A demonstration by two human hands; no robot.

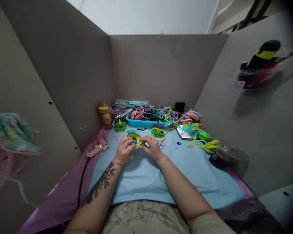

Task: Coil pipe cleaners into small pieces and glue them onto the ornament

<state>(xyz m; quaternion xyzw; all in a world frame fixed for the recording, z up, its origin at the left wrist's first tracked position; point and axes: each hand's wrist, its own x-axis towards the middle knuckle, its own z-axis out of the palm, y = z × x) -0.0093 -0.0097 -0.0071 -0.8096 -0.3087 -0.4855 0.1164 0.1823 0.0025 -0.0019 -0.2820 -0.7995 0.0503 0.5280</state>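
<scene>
My left hand [125, 150] is closed around a small fuzzy craft piece [133, 134] in yellow, green and blue, which looks made of pipe cleaners. At its right edge, the fingertips of my right hand [152, 148] are pinched together on the same piece. The fingers cover part of it. Just beyond my right hand lies a green fuzzy figure with a face [157, 132], with an orange strand [164, 136] beside it. A pair of scissors [161, 145] rests by my right hand. Another green figure [120, 126] sits farther back on the left.
At the back stands a blue tray [146, 123] heaped with coloured pipe cleaners. A pink glue gun [98, 148] with a black cord lies left, near a brown-lidded cup [104, 117]. Yellow pipe cleaners [211, 146] and a dark round container [219, 159] are right. Grey panels enclose the table.
</scene>
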